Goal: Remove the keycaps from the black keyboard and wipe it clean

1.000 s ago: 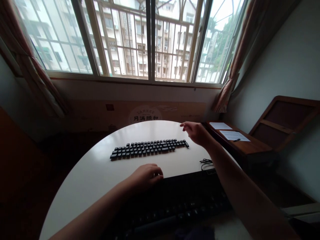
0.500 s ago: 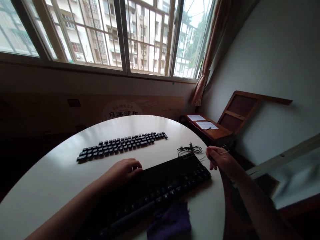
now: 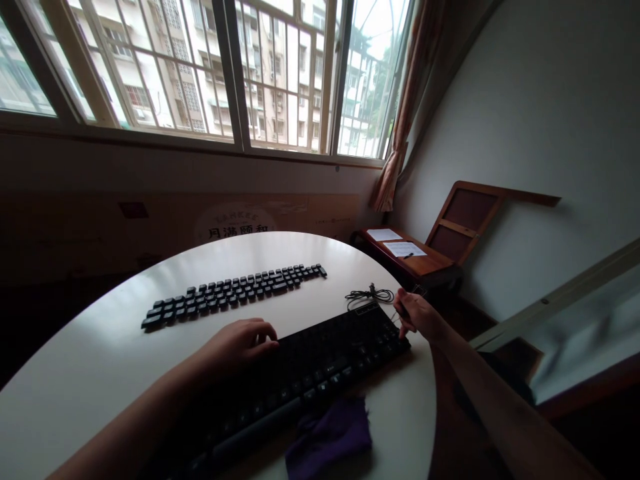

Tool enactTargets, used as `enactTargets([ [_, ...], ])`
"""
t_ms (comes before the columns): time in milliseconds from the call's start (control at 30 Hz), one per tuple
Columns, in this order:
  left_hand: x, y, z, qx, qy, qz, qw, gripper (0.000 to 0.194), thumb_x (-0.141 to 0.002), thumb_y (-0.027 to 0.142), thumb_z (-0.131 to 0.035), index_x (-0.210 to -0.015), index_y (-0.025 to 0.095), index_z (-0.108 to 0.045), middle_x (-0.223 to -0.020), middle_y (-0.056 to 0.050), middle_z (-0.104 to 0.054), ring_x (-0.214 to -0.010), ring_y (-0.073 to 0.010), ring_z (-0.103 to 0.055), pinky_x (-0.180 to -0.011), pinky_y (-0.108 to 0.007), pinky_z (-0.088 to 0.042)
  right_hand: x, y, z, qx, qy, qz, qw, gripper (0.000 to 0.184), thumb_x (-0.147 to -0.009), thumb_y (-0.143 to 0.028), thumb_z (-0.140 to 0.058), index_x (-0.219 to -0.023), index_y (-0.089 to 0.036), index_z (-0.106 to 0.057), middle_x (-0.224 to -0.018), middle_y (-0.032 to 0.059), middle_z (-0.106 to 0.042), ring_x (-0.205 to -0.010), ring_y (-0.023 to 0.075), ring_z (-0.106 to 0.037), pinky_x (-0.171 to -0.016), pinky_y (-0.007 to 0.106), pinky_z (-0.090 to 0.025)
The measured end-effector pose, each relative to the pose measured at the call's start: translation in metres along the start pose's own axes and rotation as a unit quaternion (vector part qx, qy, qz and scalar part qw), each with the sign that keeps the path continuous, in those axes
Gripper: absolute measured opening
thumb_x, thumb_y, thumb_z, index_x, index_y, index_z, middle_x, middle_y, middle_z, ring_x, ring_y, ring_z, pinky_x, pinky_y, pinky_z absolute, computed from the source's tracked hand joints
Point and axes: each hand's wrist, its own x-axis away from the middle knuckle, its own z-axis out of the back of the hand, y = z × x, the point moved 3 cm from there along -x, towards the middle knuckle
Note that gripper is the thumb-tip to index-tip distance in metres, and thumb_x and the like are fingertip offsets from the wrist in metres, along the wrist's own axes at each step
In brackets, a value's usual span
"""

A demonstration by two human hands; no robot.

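Observation:
A black keyboard [image 3: 320,373] lies aslant on the round white table, its upper part bare of keycaps and its lower rows still capped. My left hand [image 3: 250,339] is closed at the keyboard's far edge, fingers curled, steadying it. Over the keyboard's right end is my right hand [image 3: 413,312], closed on a thin wire keycap puller [image 3: 420,291]. The wire tips reach down by the right-hand keys; whether they grip one I cannot tell. Several loose black keycaps [image 3: 235,293] stand in rows behind the keyboard. A coiled black cable [image 3: 370,295] sits at its back right corner.
A purple cloth [image 3: 330,437] lies at the keyboard's near side. The table's curved edge [image 3: 434,400] runs close by on the right. Beyond it, a wooden chair [image 3: 425,263] bears papers [image 3: 405,249] and a pen. Barred windows [image 3: 280,80] are ahead.
My right hand has come in and slightly down to the keyboard's right end with the keycap puller. My left hand stays at the far edge. The whole view has shifted a little.

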Motion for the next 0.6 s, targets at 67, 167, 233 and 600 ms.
enactTargets([
  [67,0.0,0.0,0.0,-0.001,0.001,-0.002,1.0,0.033,-0.089,0.049,-0.051,-0.097,0.024,-0.072,-0.087,-0.004,-0.067,-0.078,-0.0195,-0.061,-0.07,-0.028,-0.044,-0.003,0.0,-0.001,0.004,-0.005,-0.005,1.0,0.059,-0.08,-0.078,-0.052,-0.066,-0.021,-0.044,-0.04,-0.0125,-0.03,-0.028,0.0047,-0.029,-0.033,0.026,-0.053],
  [167,0.001,0.0,0.001,-0.003,0.0,-0.003,1.0,0.035,-0.089,0.05,-0.051,-0.097,0.024,-0.072,-0.087,-0.004,-0.067,-0.078,-0.0196,-0.061,-0.07,-0.028,-0.044,-0.006,0.0,-0.003,0.009,-0.003,-0.009,1.0,0.059,-0.08,-0.078,-0.051,-0.066,-0.021,-0.043,-0.038,-0.0131,-0.029,-0.027,0.0046,-0.028,-0.029,0.024,-0.05],
  [233,0.0,0.0,0.001,-0.006,-0.003,0.001,1.0,0.035,-0.089,0.05,-0.05,-0.098,0.024,-0.072,-0.088,-0.005,-0.067,-0.078,-0.0201,-0.061,-0.07,-0.029,-0.044,-0.008,0.0,-0.005,0.013,-0.001,-0.012,1.0,0.059,-0.08,-0.078,-0.052,-0.066,-0.022,-0.042,-0.038,-0.0132,-0.028,-0.027,0.0046,-0.028,-0.028,0.022,-0.048],
  [600,0.002,0.001,0.002,0.002,0.0,0.002,1.0,0.036,-0.089,0.051,-0.05,-0.097,0.024,-0.072,-0.087,-0.005,-0.067,-0.078,-0.0199,-0.06,-0.07,-0.028,-0.043,-0.012,-0.006,-0.007,-0.006,-0.033,-0.062,0.998,0.055,-0.081,-0.074,-0.053,-0.065,-0.023,-0.04,-0.038,-0.0146,-0.025,-0.027,0.0041,-0.021,-0.028,0.024,-0.048],
])
